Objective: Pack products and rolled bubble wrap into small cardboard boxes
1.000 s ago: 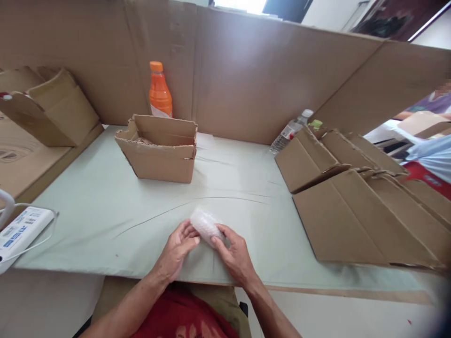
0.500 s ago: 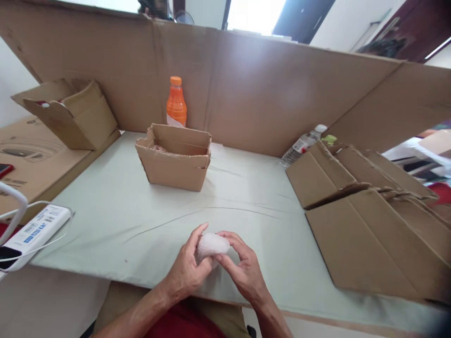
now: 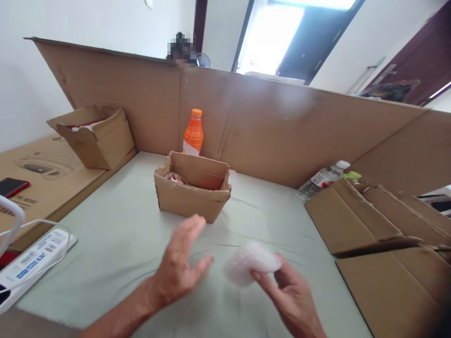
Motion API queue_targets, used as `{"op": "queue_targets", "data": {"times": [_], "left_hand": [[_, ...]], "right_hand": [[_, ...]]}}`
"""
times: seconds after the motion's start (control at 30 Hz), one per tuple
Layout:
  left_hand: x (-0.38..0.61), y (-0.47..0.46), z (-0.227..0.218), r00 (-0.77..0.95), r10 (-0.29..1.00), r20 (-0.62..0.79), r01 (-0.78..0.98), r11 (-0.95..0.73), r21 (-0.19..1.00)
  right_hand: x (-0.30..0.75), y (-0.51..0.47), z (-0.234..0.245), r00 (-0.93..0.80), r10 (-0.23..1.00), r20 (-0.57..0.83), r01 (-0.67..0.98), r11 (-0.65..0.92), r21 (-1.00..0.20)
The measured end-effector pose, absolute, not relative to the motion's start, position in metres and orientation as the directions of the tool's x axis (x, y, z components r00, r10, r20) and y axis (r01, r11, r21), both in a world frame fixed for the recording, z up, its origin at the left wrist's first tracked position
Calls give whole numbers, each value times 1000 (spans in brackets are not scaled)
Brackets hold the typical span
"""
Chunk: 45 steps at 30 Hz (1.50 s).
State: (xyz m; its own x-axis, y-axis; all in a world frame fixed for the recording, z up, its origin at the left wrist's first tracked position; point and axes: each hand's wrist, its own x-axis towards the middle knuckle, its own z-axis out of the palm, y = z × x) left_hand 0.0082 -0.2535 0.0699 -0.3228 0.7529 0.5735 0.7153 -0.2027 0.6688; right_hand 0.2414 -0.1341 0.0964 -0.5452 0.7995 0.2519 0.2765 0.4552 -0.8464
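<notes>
My right hand (image 3: pixel 292 300) holds a small bundle wrapped in white bubble wrap (image 3: pixel 248 267) above the pale green table cover (image 3: pixel 116 239). My left hand (image 3: pixel 179 267) is off the bundle, fingers stretched out and apart, a short way to its left. Just beyond both hands stands an open cardboard box (image 3: pixel 192 192) with something reddish inside.
An orange bottle (image 3: pixel 193 134) stands behind the box against a tall cardboard wall (image 3: pixel 282 131). Flattened cartons (image 3: pixel 380 225) and a clear water bottle (image 3: pixel 322 179) lie at right. At left are another open box (image 3: pixel 95 136), a red phone (image 3: pixel 12 187) and a white power strip (image 3: pixel 31 260). A person is behind the wall.
My left hand has let go of the bundle and opened; my right hand keeps it, shifted right. The view has tilted upward, showing the room beyond the wall.
</notes>
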Motion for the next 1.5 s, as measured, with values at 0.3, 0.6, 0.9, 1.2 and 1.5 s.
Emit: {"op": "queue_targets", "data": {"times": [0.3, 0.6, 0.9, 1.2, 1.5], "left_hand": [[-89, -204, 91, -268, 399, 877, 963, 89, 254], [-83, -212, 72, -268, 382, 885, 963, 68, 263], [-86, -218, 70, -356, 267, 896, 934, 109, 339], [-98, -216, 49, -873, 388, 297, 308, -36, 951], [-84, -195, 45, -876, 477, 71, 77, -8, 997]], "right_hand": [[112, -52, 228, -503, 452, 737, 374, 882, -287], [-29, -15, 171, -937, 329, -117, 314, 941, 127], [-6, -18, 192, -954, 276, -121, 283, 958, -48], [162, -25, 116, -563, 756, 333, 453, 619, -641], [116, -50, 68, -648, 753, 118, 487, 528, -696]]}}
